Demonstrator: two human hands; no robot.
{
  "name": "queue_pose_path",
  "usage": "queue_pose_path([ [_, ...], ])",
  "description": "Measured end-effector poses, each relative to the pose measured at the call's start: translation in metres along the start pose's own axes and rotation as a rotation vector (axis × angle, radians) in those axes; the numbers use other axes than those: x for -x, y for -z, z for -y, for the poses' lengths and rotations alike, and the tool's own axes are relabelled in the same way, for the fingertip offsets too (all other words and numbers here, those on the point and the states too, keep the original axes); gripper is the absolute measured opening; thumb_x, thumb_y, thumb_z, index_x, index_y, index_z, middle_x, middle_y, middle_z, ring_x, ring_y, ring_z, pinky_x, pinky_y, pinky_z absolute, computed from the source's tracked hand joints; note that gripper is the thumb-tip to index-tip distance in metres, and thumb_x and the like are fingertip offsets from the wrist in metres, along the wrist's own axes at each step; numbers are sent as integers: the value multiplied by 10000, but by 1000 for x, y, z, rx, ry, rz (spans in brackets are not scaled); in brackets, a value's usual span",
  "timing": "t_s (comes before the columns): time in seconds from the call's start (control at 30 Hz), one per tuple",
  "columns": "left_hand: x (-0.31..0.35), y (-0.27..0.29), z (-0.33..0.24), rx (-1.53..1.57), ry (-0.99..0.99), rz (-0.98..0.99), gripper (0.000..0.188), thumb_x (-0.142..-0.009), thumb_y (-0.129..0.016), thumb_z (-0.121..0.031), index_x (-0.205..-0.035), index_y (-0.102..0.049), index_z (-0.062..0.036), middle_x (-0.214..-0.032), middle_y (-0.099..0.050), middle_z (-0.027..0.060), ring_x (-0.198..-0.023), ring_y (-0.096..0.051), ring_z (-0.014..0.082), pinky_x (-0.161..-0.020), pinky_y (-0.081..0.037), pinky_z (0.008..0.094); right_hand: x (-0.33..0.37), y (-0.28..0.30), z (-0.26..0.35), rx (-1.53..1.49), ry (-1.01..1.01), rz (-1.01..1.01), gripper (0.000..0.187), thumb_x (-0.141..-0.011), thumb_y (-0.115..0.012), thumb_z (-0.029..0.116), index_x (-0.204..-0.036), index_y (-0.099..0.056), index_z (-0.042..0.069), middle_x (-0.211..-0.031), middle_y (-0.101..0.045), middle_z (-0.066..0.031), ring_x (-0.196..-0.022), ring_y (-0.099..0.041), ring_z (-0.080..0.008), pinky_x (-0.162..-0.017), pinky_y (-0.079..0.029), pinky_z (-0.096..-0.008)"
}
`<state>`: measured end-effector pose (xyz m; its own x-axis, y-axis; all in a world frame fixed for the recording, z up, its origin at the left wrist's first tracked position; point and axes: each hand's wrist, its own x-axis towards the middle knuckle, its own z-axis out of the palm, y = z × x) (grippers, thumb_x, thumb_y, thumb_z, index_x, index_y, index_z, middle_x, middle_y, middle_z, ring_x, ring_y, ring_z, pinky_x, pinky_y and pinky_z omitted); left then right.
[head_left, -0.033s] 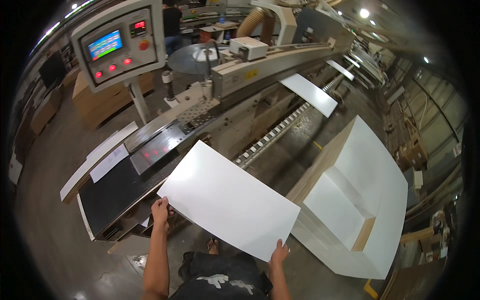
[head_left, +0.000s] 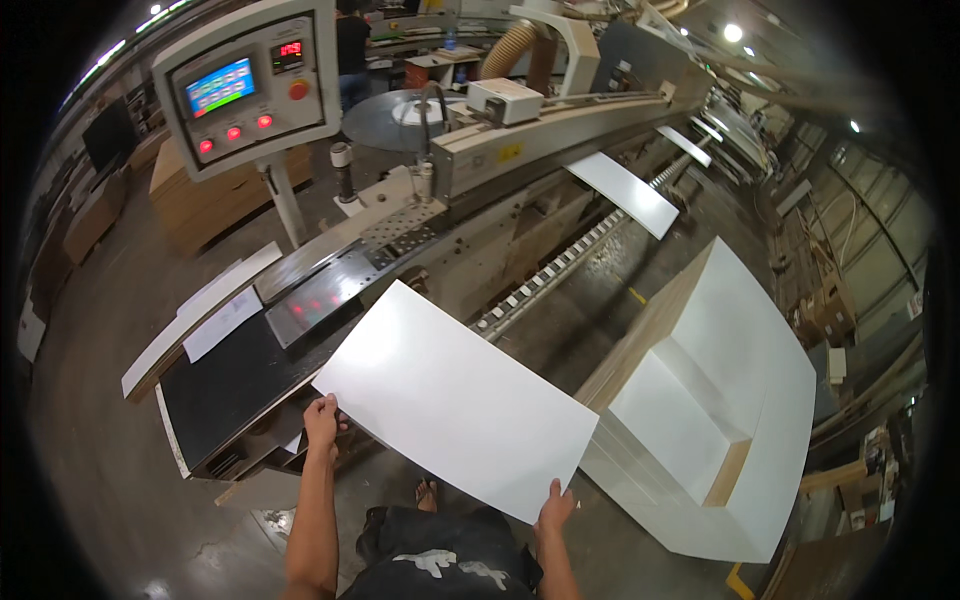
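Since the earlier frame, the machine [head_left: 580, 130] and the things around it have moved slightly to the right in the picture, while your hands and the board between them have stayed almost in the same place. The machine is the largest thing; it runs from the left of the frame to the upper right. At the right side there is a big stack of white boards [head_left: 770, 370], with a step in its top. In the middle of the frame, slanting toward the lower right, is the white board [head_left: 455, 400] which you hold. I cannot tell if it touches the machine or the stack. In the upper left stands the control box [head_left: 262, 90] on its post. A black table [head_left: 230, 385] is at the left, and another white board [head_left: 622, 193] is in the upper right, beside the machine. Some papers [head_left: 225, 325] lie near the black table. Your left hand [head_left: 322, 422] is closed on the held board at its left corner. Your right hand [head_left: 556, 507] grips its edge near the bottom corner. The smallest is a round red button [head_left: 298, 91] on the control box.
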<state>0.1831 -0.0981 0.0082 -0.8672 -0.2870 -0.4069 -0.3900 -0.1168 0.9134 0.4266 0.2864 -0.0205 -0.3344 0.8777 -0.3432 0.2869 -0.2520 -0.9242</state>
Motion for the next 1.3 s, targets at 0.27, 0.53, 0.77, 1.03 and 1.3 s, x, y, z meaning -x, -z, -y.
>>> queue_pose_path([
  [0.27, 9, 1, 14, 23, 50, 54, 224, -986, -608, -203, -1016, -567, 15, -784, -615, 69, -612, -586, 132, -462, -446, 267, 57, -65, -16, -103, 9, 378, 389, -910, -634, 39, -1241, -452, -52, -1182, -599, -165, -1062, -594, -251, -934, -482, -391],
  [0.53, -10, -8, 19, 7, 3, 70, 245, -970, -624, -155, -1131, -592, 27, -798, -619, 36, -660, -576, 118, -547, -525, 276, 80, -109, 4, 176, -130, 671, 522, -885, -689, 112, -1282, -418, -91, -1229, -540, -208, -967, -635, -264, -731, -578, -378],
  [0.77, -49, -6, 20, 21, -11, 36, 244, -977, -610, -154, -1152, -574, 12, -886, -653, 58, -711, -632, 146, -568, -556, 301, 96, -136, 21, 165, -223, 843, 597, -919, -638, 121, -1353, -286, -89, -1232, -514, -224, -929, -667, -325, -647, -655, -437],
  [1.03, -42, -30, -4, 106, 49, 63, 203, -975, -603, -114, -1103, -565, 39, -863, -659, 82, -690, -653, 162, -563, -597, 336, 56, -135, -7, 287, -53, 736, 596, -926, -638, 126, -1340, -279, -109, -1230, -524, -237, -1030, -631, -321, -669, -632, -413],
  [1.3, -64, -113, -15, 139, 73, 58, 205, -925, -658, -110, -1071, -580, 13, -805, -611, 52, -649, -580, 127, -507, -527, 291, 0, -152, 51, 304, 137, 597, 386, -954, -608, 119, -1272, -490, -67, -1143, -621, -171, -975, -629, -248, -808, -541, -386],
])
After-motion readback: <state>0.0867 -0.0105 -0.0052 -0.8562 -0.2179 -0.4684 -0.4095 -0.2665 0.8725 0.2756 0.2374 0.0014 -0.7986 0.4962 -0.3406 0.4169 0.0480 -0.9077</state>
